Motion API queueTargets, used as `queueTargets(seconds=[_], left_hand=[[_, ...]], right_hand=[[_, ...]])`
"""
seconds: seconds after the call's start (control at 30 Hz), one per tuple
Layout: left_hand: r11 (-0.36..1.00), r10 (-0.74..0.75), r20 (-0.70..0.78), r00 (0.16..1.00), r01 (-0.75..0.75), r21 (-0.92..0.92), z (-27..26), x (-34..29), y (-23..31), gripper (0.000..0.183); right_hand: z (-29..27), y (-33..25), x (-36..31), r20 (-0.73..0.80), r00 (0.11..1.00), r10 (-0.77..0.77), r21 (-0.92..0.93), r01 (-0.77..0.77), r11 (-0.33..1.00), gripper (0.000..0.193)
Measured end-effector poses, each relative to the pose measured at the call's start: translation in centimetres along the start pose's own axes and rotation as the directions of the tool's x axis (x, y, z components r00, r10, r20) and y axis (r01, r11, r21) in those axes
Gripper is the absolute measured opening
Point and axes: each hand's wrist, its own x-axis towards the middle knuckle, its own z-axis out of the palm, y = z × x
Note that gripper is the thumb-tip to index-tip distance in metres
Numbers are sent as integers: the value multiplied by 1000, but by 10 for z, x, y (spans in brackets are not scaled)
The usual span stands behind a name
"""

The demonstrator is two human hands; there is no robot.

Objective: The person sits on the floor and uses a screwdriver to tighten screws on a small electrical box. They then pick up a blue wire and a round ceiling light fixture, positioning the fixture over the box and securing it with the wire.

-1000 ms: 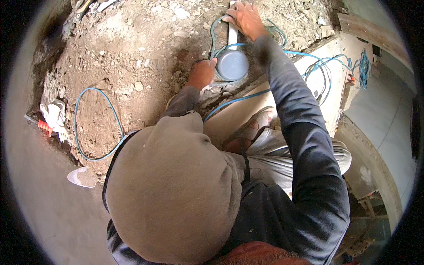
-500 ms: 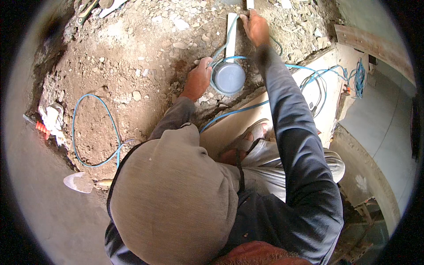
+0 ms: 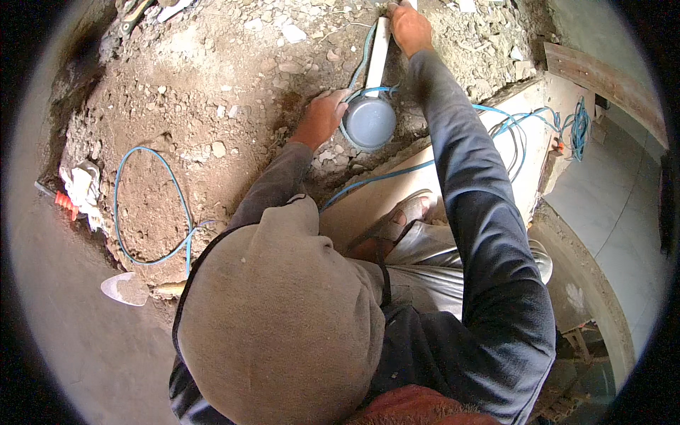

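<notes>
A round grey-blue disc (image 3: 371,122), like a pipe cap, is set in the rubble with blue cable (image 3: 367,64) curling round its rim. My left hand (image 3: 321,118) lies against the disc's left side, its bent fingers closed on the cable. A narrow white strip (image 3: 379,60) runs up from the disc, leaning right. At its upper end is my right hand (image 3: 411,30), fingers closed. The top edge cuts off its fingertips, and what they hold is not clear; a bit of white shows beside them.
A loop of blue cable (image 3: 117,205) lies on the dirt at left, above a pointed trowel (image 3: 126,289). More cable is coiled (image 3: 579,131) beside a pale board (image 3: 520,170) at right. A wooden plank (image 3: 598,81) is beyond. Brown cloth (image 3: 276,312) hides the lower middle.
My right hand has shifted up toward the top edge. The white strip's upper end has swung right, and the cable beside it has shifted. My left hand has barely moved.
</notes>
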Motion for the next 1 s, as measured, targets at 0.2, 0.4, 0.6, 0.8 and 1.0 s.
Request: queueTargets(seconds=[0.2,0.4,0.6,0.8,1.0], left_hand=[[991,-101,5,995,100,84,-4,-4,13,39],[988,-131,-65,989,135,75,3,-17,21,41],[975,-92,-66,994,104,197,12,-34,19,46],[967,-192,48,980,181,180,12,-45,29,61],[977,-129,76,989,114,177,14,-60,29,75]], right_hand=[[-28,7,-35,-17,998,-64,184,66,981,26],[-27,34,-65,132,990,53,288,-89,953,25],[-65,28,-111,278,959,-48,322,-45,946,23],[-69,30,-120,367,921,-132,374,-16,927,19],[-74,23,-128,418,897,-146,334,-2,943,21]])
